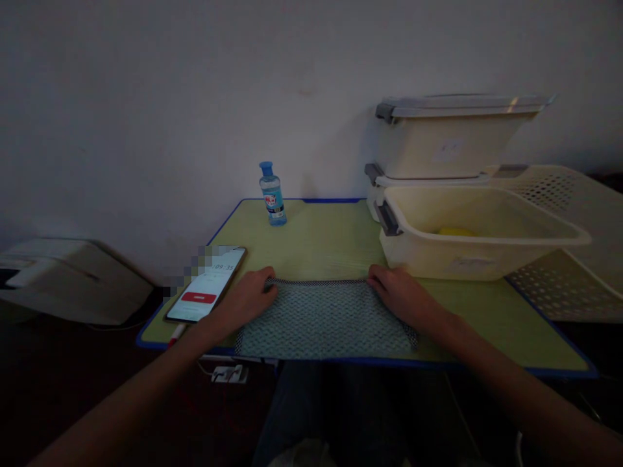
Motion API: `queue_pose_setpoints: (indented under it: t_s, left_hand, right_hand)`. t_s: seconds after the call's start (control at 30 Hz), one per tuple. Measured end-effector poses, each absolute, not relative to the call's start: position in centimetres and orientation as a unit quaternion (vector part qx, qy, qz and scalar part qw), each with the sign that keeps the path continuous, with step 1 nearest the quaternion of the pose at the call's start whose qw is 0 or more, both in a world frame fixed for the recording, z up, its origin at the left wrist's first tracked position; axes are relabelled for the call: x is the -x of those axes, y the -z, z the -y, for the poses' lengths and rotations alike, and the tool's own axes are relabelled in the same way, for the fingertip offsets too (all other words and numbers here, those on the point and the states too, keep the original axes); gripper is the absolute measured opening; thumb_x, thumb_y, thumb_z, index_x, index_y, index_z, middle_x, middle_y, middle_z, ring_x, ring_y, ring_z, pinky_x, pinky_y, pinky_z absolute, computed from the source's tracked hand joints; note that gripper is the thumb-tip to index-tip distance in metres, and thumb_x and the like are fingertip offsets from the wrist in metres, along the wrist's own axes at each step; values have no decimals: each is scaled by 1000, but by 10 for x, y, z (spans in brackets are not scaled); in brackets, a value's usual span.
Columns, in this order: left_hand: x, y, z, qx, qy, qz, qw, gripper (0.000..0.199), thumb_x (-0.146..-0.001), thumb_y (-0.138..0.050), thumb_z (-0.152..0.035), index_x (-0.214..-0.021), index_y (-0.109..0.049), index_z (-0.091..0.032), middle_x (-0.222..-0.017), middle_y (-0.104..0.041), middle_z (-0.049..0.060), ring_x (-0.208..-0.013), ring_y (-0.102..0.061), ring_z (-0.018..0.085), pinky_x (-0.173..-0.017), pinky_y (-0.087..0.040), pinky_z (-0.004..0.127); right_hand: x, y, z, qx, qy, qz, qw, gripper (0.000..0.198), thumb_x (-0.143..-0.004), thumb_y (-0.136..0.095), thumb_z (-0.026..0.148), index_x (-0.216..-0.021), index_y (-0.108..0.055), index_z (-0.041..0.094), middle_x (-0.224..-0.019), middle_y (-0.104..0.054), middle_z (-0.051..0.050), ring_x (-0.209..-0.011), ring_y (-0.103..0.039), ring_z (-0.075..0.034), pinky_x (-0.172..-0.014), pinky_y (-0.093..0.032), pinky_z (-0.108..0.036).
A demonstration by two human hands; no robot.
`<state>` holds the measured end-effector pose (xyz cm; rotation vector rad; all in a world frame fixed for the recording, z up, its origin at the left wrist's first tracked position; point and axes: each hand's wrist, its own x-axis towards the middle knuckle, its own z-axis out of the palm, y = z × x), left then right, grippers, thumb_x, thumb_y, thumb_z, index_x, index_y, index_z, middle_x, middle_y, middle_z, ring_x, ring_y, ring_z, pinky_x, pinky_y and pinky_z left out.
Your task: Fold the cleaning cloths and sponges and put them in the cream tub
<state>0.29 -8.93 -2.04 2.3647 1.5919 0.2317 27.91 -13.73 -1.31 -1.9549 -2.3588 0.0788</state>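
Note:
A grey-blue textured cloth with a dark checked border lies spread at the front of the yellow-green table. Its far left corner is pinched by my left hand. At the far right corner, my right hand grips the same edge between thumb and fingers. The cloth's near edge reaches the table's blue front rim. Just left of my left hand rests a phone with a lit screen and a cable at its lower end.
A blue bottle stands at the back left. On the right are an open cream bin with something yellow inside, stacked lidded boxes and a perforated white basket. A white box sits left of the table; a power strip is below.

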Motion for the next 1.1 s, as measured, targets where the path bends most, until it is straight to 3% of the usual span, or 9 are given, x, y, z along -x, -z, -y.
queue_pose_setpoints:
  t_s: [0.1, 0.43, 0.6, 0.8, 0.93, 1.1]
  left_hand:
    - [-4, 22, 90, -823, -79, -549, 119, 12, -77, -36, -19, -81, -48, -17, -70, -55, 5, -68, -54, 19, -62, -36, 29]
    - [-3, 30, 89, -827, -62, -550, 99, 16, -83, -31, -15, -87, -46, -17, -72, -58, 7, -72, -57, 22, -64, -38, 31]
    - [-1, 35, 94, -829, -84, -543, 100, 16, -84, -35, -18, -95, -47, -16, -82, -60, 9, -80, -59, 23, -70, -42, 33]
    - [-8, 35, 112, -810, -105, -577, 16, 25, -88, -31, -19, -105, -47, -13, -107, -52, 13, -92, -55, 25, -76, -45, 37]
    - [-4, 42, 110, -808, -146, -571, 1, 23, -87, -36, -22, -103, -50, -14, -103, -52, 12, -101, -50, 27, -82, -44, 40]
    - [7, 52, 96, -794, -212, -564, 76, 16, -84, -44, -26, -92, -53, -16, -92, -55, 7, -92, -52, 23, -86, -42, 39]
  right_hand:
    - [-276, 12, 138, 641, -11, 767, 15, 21, -91, -35, 16, -85, -55, 14, -74, -66, -9, -69, -63, -20, -58, -37, -26]
    - [-272, 18, 141, 635, 48, 770, -33, 21, -92, -31, 15, -93, -52, 13, -74, -65, -10, -70, -64, -22, -56, -39, -28]
    - [-268, 24, 145, 651, 75, 755, -32, 17, -91, -33, 16, -100, -48, 14, -87, -63, -11, -73, -63, -24, -53, -40, -29]
    - [-270, 25, 145, 640, 108, 760, 18, 13, -88, -42, 18, -92, -52, 12, -95, -59, -13, -91, -56, -27, -69, -45, -33]
    - [-277, 33, 141, 622, 102, 773, 75, 12, -86, -46, 21, -88, -54, 13, -90, -58, -13, -88, -54, -26, -76, -43, -37]
    - [-288, 41, 135, 592, 6, 784, 186, 7, -83, -50, 24, -81, -51, 17, -81, -58, -8, -79, -54, -21, -73, -44, -34]
